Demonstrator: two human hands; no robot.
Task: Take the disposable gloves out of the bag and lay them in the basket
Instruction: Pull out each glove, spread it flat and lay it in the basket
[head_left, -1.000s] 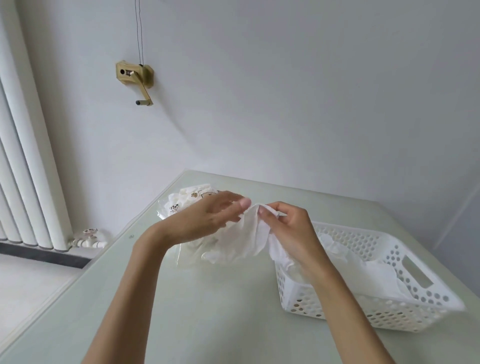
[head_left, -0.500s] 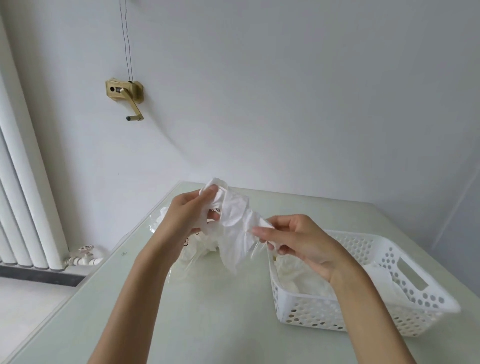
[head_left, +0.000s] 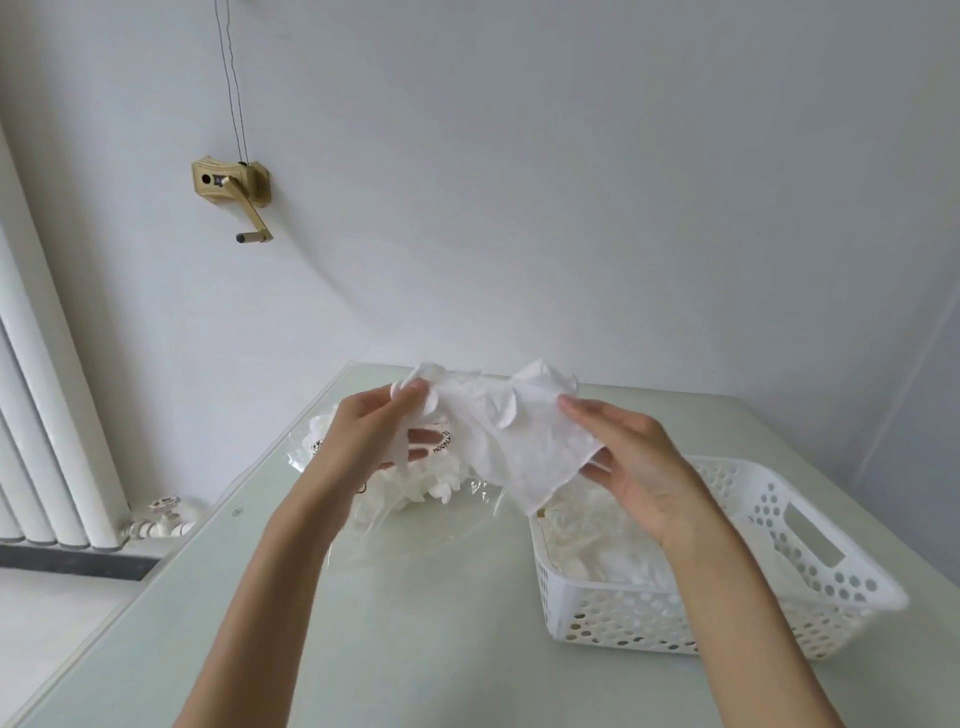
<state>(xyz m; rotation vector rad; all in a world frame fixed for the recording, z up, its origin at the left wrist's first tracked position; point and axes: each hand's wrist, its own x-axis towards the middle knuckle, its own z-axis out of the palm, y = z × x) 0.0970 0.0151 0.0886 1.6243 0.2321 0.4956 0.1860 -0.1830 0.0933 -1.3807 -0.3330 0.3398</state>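
Observation:
A white disposable glove (head_left: 511, 434) is stretched out in the air between both hands, above the table. My left hand (head_left: 371, 439) pinches its finger end and my right hand (head_left: 631, 467) grips its cuff side. Below and behind my left hand lies the clear plastic bag (head_left: 415, 486) with more white gloves inside, its mouth open toward the basket. The white perforated basket (head_left: 810, 561) stands at the right and holds several gloves, partly hidden by my right forearm.
The pale green glass table (head_left: 395, 623) ends at the left, with a white radiator (head_left: 41, 415) and valve beyond that edge. A brass crank fitting (head_left: 234, 189) hangs on the white wall behind.
Both hands have lifted and moved apart, spreading the crumpled glove wide between them. It hung bunched from my left hand half a second ago.

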